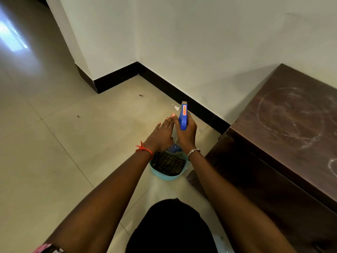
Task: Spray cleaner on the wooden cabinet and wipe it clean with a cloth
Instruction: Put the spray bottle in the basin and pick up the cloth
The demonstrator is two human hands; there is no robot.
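Observation:
My right hand (186,134) grips a spray bottle (183,115) by its blue trigger head, held above the floor. My left hand (161,136) rests flat against the bottle's left side with fingers extended. Below both hands a light-blue basket (165,175) sits on the floor with a dark striped cloth (168,164) inside it. The dark wooden cabinet (284,134) stands to the right, its top marked with whitish dusty rings. The bottle's body is mostly hidden by my hands.
A cream wall with a black skirting board (175,94) runs behind the hands and forms a corner at the left. The tiled floor (54,143) stretches left. My dark-clothed knee (171,227) is at the bottom centre.

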